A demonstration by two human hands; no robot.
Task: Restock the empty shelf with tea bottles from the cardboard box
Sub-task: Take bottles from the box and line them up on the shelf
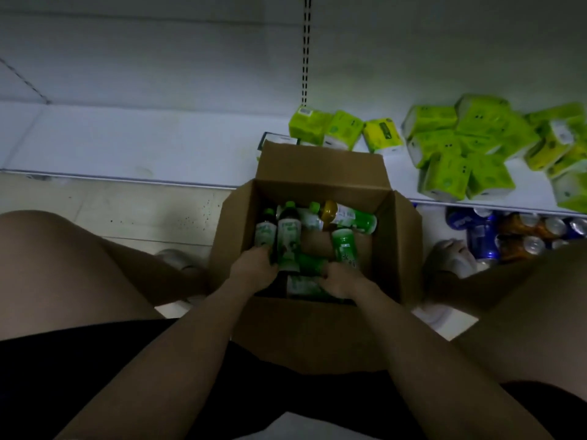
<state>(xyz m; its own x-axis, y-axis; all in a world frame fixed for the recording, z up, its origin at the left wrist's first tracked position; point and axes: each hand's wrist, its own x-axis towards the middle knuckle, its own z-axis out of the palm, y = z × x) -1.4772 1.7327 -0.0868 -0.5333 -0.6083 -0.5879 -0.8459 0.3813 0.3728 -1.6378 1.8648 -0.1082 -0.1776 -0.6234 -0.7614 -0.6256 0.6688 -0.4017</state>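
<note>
An open cardboard box [320, 169] stands on the floor between my knees, against the white shelf [127, 144]. Several green-labelled tea bottles lie and stand inside it. Both hands are down in the box. My left hand [254, 268] is wrapped round the base of an upright dark tea bottle [288, 236]. My right hand [340, 279] is closed on a bottle [305, 285] lying near the box's front wall. Another bottle [344, 249] leans just beyond my right hand. One amber-filled bottle [343, 214] lies across the back.
Green tissue packs [457, 147] are piled on the right part of the shelf, some right behind the box. Drink cans [508, 233] sit on the level below at right. My bent knees flank the box. A slotted upright [305, 52] divides the shelf back.
</note>
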